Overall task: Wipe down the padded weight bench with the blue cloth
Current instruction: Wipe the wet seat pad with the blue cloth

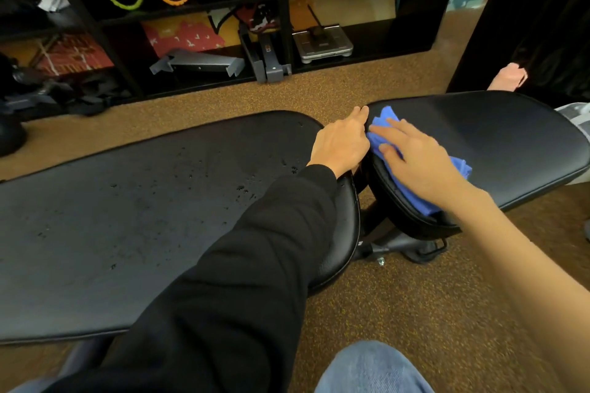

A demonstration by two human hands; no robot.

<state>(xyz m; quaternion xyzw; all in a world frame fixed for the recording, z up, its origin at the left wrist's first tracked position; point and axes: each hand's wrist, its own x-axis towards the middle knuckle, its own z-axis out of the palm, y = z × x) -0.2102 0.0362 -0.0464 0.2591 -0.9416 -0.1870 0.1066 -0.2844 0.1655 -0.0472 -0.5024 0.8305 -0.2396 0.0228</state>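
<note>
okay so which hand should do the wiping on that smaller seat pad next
Right. The right hand already lies flat on the blue cloth on the seat pad; the left hand only rests on the long pad's end.

Light is dim and warm, falling from above: the right bench pad [479, 131] carries a soft sheen along its top and near rim, droplets on the left bench pad [127, 217] catch small glints, and the shelving [281, 9] at the far side sinks into deep shadow. Focus is soft overall, with motion blur on the right hand [424, 163], its forearm, and the blue cloth [399, 169]. Wide-angle distortion bows the pads and shelf uprights outward toward the edges, and the near sleeve [239, 281] looms oversized.
</note>
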